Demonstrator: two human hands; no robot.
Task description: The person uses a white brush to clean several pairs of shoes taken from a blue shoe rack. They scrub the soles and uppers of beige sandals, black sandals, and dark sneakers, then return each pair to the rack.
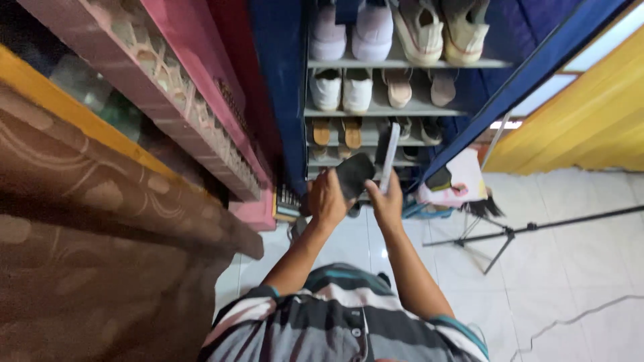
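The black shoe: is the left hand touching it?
Touching. The head view shows the left hand with fingers wrapped around the black shoe, lifted before the shoe rack.

Short-sleeved polo shirt [342, 322] in grey, black and white horizontal stripes, thin teal bands, dark buttoned placket at the chest, teal sleeve hems, bare forearms, left hand [327, 200], right hand [388, 201]

Both forearms are stretched forward toward twelve o'clock, wrists close together. The left hand [327, 200] is curled closed in a grasp; the right hand [388, 201] is likewise clenched, thumb upward.
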